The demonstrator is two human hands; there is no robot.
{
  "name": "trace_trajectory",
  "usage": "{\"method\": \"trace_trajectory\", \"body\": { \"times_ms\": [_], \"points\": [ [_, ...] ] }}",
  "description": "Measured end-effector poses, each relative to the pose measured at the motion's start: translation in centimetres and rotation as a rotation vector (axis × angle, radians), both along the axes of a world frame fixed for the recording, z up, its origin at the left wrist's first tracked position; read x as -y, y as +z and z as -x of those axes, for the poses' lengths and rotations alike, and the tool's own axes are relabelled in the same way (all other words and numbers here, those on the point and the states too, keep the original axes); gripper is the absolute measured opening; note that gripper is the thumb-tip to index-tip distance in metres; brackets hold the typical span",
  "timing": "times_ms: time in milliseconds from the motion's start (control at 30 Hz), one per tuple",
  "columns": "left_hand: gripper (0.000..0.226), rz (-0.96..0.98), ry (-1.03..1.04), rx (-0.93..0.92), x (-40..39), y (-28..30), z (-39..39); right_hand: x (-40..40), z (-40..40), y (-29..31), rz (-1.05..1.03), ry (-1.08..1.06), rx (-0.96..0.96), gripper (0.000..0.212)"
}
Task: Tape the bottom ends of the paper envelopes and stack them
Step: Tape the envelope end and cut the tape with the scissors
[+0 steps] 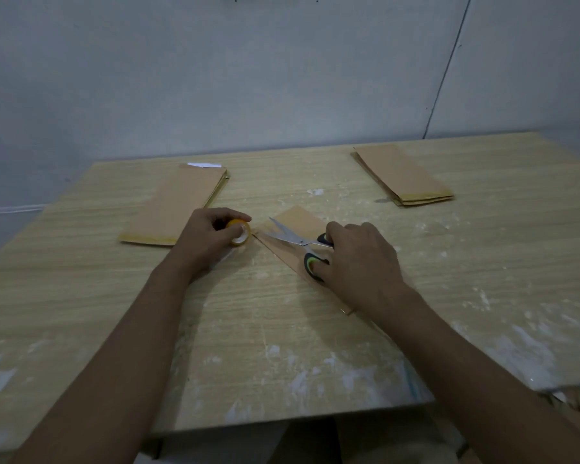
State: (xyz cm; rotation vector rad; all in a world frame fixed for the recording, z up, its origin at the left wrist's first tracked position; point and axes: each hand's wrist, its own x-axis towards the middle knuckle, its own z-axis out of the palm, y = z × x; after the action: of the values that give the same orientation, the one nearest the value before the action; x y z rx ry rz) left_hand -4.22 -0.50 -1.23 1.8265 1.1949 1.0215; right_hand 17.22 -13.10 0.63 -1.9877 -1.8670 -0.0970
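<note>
Head view — scissors [295,238] point up-left over envelope [298,222].

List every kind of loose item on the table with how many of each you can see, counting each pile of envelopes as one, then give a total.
Envelope piles: 2, far left and far right
Single envelope under the hands: 1
Tape roll, held by the left hand: 1
Scissors, blades open, held by the right hand: 1
Total: 5

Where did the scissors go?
The scissors are mid-table in the head view, held open in the right hand over the middle envelope, blades pointing toward the tape roll in the left hand.
</note>
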Motion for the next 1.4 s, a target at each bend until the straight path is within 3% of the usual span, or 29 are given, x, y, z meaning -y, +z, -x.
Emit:
{"method": "trace_trajectory", "body": {
  "times_ms": [167,800,1100,1400],
  "points": [
    [0.024,-0.006,0.009,-0.002,-0.1,-0.1,0.0,0.4,0.3,-0.1,0.036,0.005,0.020,0.040],
    [0.024,-0.012,-0.023,0.010,0.1,0.0,0.0,-1.3,3.4,1.1,0.018,0.071,0.187,0.017],
    [0.026,-0.024,-0.023,-0.016,-0.3,-0.1,0.3,-1.5,3.5,1.6,0.075,0.115,0.226,0.020],
    [0.025,0.002,-0.001,0.048,0.1,0.0,0.1,-1.4,3.3,1.1,0.096,0.138,0.149,0.018]
  ]
}}
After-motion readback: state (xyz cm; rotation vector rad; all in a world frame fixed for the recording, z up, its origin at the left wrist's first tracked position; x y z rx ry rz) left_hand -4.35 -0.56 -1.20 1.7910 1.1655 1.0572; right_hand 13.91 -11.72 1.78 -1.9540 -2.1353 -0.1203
